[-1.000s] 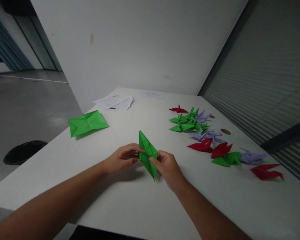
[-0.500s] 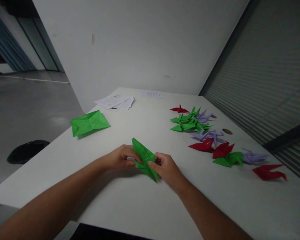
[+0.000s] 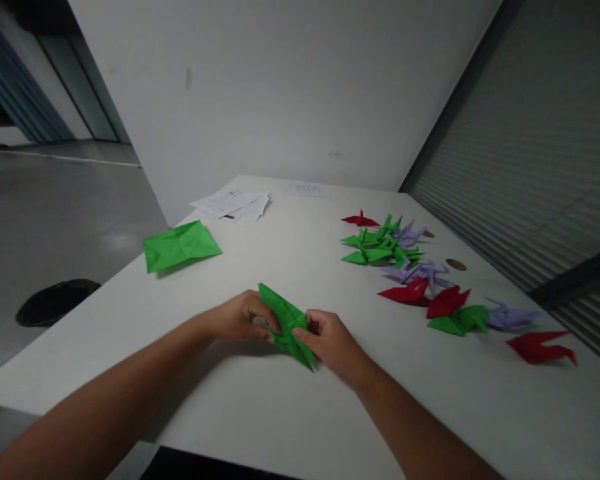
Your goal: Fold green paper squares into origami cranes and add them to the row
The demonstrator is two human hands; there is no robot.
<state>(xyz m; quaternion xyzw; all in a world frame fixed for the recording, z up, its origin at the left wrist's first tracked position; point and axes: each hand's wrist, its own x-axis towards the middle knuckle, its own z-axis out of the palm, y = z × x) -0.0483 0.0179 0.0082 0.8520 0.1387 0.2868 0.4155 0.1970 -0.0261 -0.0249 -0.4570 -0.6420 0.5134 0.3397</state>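
A green folded origami paper [image 3: 286, 320], shaped like a narrow diamond, is held tilted just above the white table [image 3: 260, 407]. My left hand [image 3: 246, 316] pinches its left edge, thumb below and fingers on the near face. On the other side, my right hand [image 3: 327, 335] grips the right edge, with the thumb pressed on the front and the fingers curled behind. To the far left lies a creased green paper sheet [image 3: 181, 247] near the table's edge.
Green, purple and red paper cranes [image 3: 380, 253] cluster at the right, with a red crane [image 3: 541, 347] nearest me. White printed papers [image 3: 233, 202] lie at the back left. A black-lined bin [image 3: 55, 301] stands on the floor. Wall behind, blinds [image 3: 520, 147] along the right.
The green origami paper has tipped slightly and shifted a little left and down in both hands. My right thumb has moved slightly down with it.
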